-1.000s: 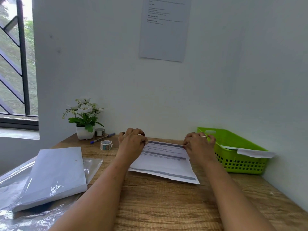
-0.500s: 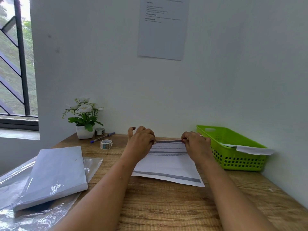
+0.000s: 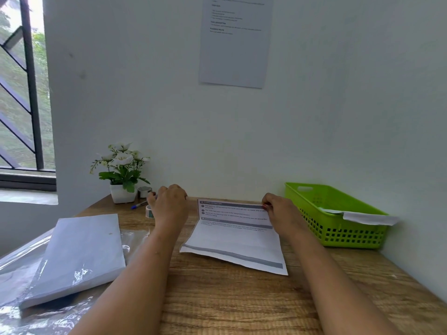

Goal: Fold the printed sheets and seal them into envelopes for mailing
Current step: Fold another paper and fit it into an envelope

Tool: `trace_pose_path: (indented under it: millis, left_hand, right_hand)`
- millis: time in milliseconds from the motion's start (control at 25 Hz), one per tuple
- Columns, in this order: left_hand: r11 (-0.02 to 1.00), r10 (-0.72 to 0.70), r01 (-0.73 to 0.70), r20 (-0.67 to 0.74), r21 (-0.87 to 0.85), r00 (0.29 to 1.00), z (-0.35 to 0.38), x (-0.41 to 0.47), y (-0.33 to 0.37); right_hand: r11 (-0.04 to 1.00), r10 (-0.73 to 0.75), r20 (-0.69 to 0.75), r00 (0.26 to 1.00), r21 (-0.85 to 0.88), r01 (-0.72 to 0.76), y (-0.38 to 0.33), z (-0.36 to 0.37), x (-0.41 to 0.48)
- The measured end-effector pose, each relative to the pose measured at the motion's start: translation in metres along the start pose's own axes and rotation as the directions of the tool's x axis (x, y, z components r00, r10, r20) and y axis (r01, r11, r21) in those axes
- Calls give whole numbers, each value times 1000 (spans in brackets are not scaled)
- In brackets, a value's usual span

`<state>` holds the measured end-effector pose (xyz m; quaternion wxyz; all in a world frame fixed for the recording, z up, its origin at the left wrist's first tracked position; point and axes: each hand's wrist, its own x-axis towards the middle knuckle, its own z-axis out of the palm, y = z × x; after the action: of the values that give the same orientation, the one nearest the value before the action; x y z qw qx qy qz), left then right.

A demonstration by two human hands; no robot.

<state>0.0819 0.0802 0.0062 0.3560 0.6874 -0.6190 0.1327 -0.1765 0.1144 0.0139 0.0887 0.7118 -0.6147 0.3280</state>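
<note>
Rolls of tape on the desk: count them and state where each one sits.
2. A grey roll stands beside the flower pot; a second roll lies near the pen, partly hidden behind the left hand. More may be hidden.

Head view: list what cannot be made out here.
- Printed sheet: body text too small and blurred to read.
- Tape roll: mostly hidden behind the left hand.
- Green basket: contents unclear; only a white paper edge overhangs the rim.
- Wall notice: top cut off by the frame edge.
- Right hand: fingertips hidden behind the sheet's raised edge.
</note>
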Motion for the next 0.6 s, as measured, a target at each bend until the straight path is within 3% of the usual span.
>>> trace_pose_path:
  millis: [80,200,280,360,480,600]
  left_hand:
    - [999,24,-24,-12,-30,1000,0,0,0]
    - [969,239,-239,-17,-62,971,1,-3,14]
    - [919,390,-385,60,-89,919,3,-8,30]
    - [874,485,-462,222,-150,846,5,-16,45]
    - [861,508,-441,470,-254,722,6,-27,56]
    - [878,478,-342,587,-334,654,10,-30,52]
  right_hand:
    - [1000,-9,36,999,-10,10,1,0,0]
    - [1000,-16,75,997,-5,16,0,1,1]
    - [1000,0,82,997,19,-1,2,1,0]
    - [999,13,95,995,43,-17,4,1,-2]
    - [1000,-4,162,987,20,1,4,-1,-6]
    - [1000,-8,276,961,16,4,5,0,-6]
